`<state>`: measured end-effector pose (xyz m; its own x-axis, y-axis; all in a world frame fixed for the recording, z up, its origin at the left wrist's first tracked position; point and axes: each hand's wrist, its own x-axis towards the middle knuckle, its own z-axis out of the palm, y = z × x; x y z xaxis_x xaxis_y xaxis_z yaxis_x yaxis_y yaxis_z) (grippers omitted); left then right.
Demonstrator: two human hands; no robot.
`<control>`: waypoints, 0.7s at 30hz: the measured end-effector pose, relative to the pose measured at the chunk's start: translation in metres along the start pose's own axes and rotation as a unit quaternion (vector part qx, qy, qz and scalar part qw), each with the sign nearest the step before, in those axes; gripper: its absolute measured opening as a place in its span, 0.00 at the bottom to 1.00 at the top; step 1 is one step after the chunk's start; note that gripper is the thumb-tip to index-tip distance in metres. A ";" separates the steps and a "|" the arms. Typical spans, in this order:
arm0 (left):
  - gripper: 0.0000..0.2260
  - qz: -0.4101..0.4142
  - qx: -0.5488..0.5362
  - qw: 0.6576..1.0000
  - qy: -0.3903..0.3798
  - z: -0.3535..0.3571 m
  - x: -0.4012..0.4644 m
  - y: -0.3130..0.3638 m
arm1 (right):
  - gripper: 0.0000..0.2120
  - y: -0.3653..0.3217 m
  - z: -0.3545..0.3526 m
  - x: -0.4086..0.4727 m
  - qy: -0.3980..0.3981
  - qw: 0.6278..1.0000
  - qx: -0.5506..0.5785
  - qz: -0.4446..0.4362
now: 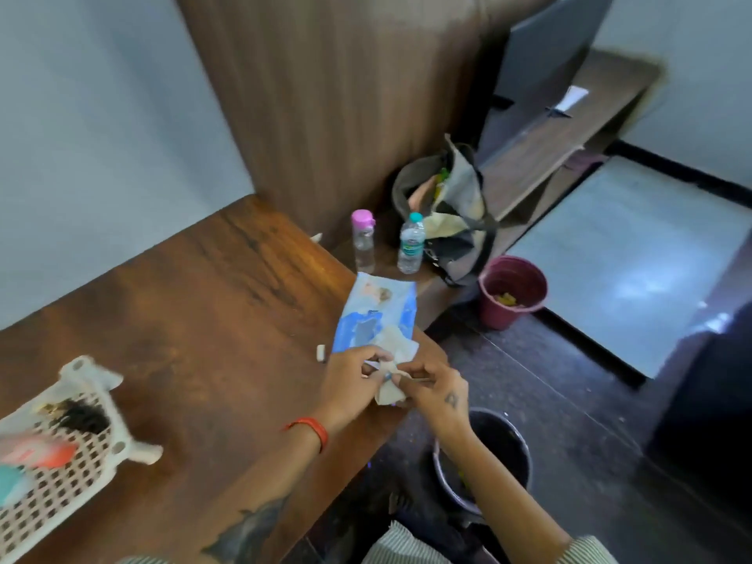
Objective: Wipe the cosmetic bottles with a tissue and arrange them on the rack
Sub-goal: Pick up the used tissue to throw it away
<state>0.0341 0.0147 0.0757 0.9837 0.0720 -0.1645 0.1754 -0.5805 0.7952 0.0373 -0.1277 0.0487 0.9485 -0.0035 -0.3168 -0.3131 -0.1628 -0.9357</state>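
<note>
Landmark: blue wipes pack point(376, 315), lying at the table point(183, 319) edge.

Both hands work just below the pack, at the table edge. Left hand point(350, 378) and right hand point(431, 388) each have fingers curled and pinching one tissue point(388, 390), pale and crumpled, held between them. A small item seems wrapped inside the tissue; too blurred to name.

Rack point(61, 462): white perforated plastic, far left of the pack, well apart. On it lie a pink-orange tube point(40, 451), a teal item point(10, 484) and something dark; all motion-blurred.

Beyond the pack, on a lower ledge: a clear bottle with pink cap point(363, 240) and a water bottle point(412, 248), standing upright, beside a bag point(451, 213).

Handling, judged: tissue is soft, light, tears easily; hold it bunched, not by one corner. Small cosmetic bottles are likely light, smooth, slippery once wiped; grip round the body, not the cap.

Writing: pack print and water bottle label are unreadable. No brand can be made out.
</note>
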 end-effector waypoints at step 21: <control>0.17 0.042 0.122 0.963 -0.238 0.168 0.022 0.037 | 0.16 0.105 -0.141 -0.004 0.244 0.951 -0.033 0.184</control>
<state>0.0558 -0.1412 0.0033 0.8547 -0.3306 -0.4002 0.0242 -0.7447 0.6669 0.0077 -0.2843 -0.0263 0.6889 -0.5284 -0.4962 -0.6407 -0.1236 -0.7578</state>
